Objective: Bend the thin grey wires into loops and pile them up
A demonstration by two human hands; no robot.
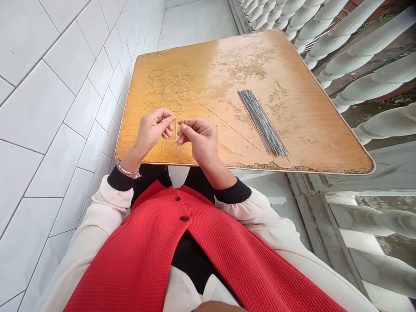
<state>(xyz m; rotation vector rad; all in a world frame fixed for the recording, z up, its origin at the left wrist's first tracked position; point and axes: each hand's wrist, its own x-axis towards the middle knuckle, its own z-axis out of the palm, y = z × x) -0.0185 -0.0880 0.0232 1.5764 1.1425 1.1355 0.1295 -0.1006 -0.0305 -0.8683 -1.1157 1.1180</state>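
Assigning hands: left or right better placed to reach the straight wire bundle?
Right, probably: the right hand is nearer the wire bundle; the left hand sits farther away, nearer the tiled wall. Both appear to pinch thin wire, so the right grip may need freeing.

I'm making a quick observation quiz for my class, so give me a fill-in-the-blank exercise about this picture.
1. The wire bundle lies to the ____ of the left hand and right hand.
2. Unlike the wire loops, pieces in the wire bundle are ____.
3. The bracelet is worn on the ____ wrist.
4. The buttoned vest is ____ in colour.

Missing words: right; straight; left; red.
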